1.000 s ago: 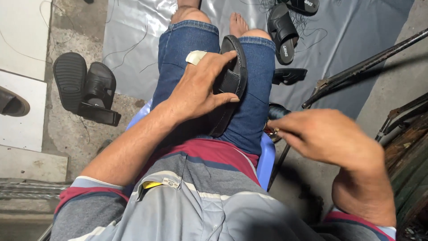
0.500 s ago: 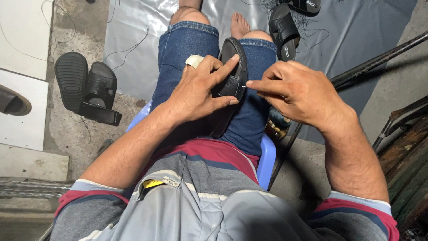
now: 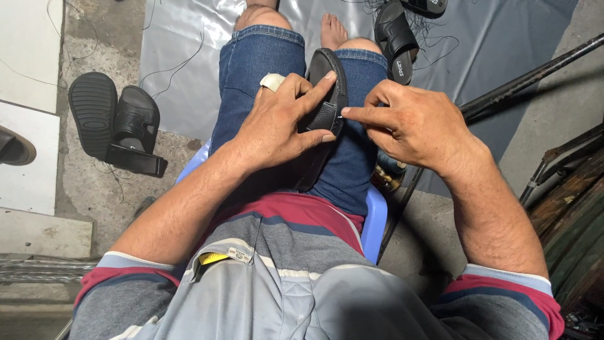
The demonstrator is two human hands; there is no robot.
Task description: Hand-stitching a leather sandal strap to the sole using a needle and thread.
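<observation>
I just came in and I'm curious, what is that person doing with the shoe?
A person sits on a blue plastic stool with a black sandal propped between the knees. The left hand grips the sandal. The right hand pinches at its edge with fingertips together, perhaps on something thin; too small to tell. More black sandals lie on the concrete floor, and another sandal sits on the grey sheet near the bare feet.

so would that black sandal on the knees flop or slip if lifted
The black sandal probably stays fairly stiff: its thick sole stands on edge unbent. Likely light, since the left hand steadies it with fingertips. Its ridged rim looks grippy.
</observation>
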